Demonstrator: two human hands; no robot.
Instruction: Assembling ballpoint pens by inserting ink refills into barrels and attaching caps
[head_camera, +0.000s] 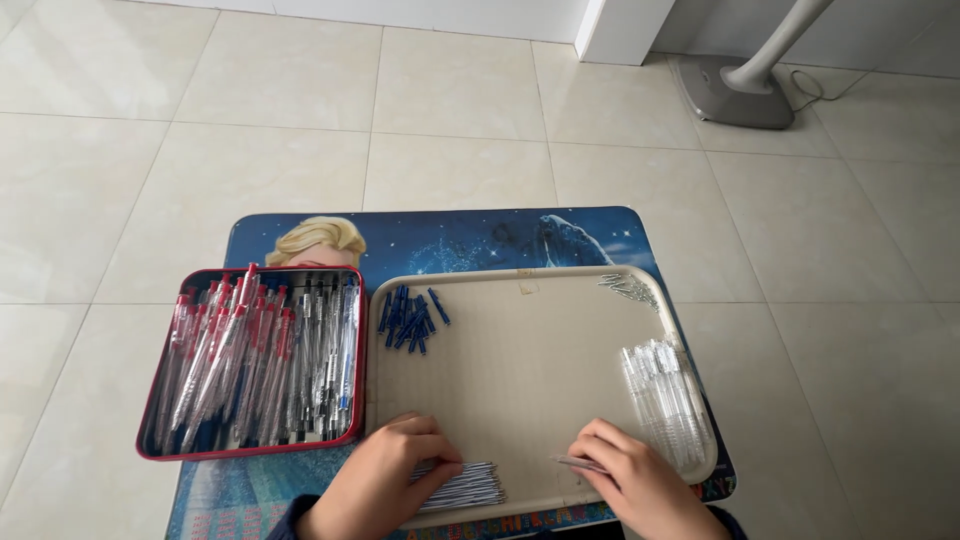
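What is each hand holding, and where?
Right hand: one thin pen part, pinched at one end. Left hand rests on the refill bundle.

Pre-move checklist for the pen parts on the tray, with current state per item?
1. Left hand resting on the refill bundle: ok.
2. Right hand holding a thin part in its fingers: ok; which part it is, cannot tell.
3. Clear barrels piled at the right rim of the beige tray: ok.
4. Blue caps grouped at the tray's top left: ok.
5. Springs in the top right corner: ok, though too small to be sure of the kind.
6. Red tin of pens sits beside the tray on the small table: ok.
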